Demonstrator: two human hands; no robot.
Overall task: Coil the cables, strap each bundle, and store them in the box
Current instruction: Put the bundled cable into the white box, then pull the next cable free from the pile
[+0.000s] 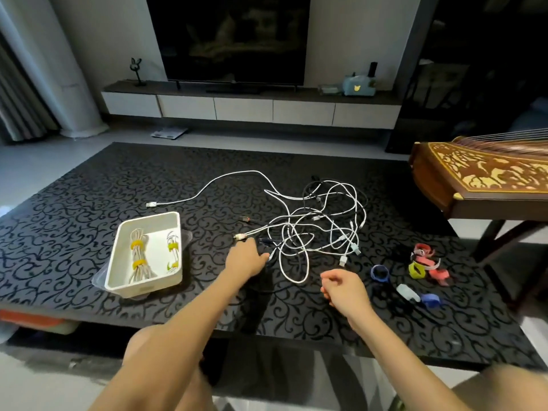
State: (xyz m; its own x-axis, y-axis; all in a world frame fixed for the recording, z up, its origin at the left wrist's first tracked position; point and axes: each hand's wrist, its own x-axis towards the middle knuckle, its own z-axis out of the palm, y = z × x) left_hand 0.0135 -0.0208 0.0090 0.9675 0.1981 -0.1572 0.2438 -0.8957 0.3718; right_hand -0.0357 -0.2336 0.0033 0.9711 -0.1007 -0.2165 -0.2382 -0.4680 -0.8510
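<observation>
A white rectangular plastic box [144, 288] sits on the near left of a black table with a scrolled pattern [83, 185], resting on a clear plastic sheet or lid [99, 280] that shows at its edges. Two coiled white cable bundles lie inside it. The left bundle [138, 256] is bound by two yellow straps, and the right bundle [173, 253] by two yellow-green ones.

To the right of the box, a loose tangle of white and black cables [321, 223] spreads over the middle of the table. One long white cable [234, 173] runs out of it to the far left and ends in a plug.

The person's left hand [247, 258] lies low over the table, palm down, just left of the tangle. Its fingers are stretched forward to a cluster of cable plugs [240, 237]. Whether they pinch a plug cannot be told.

The right hand [344, 287] hovers at the near edge of the tangle with its fingers loosely curled, holding nothing.

Further right lies a scatter of coloured fabric straps [416, 269] in pink, yellow, blue and pale grey, well apart from the box.

A carved wooden stringed instrument [486, 176] stands at the far right, and a dark television screen [231, 37] hangs on the far wall.
</observation>
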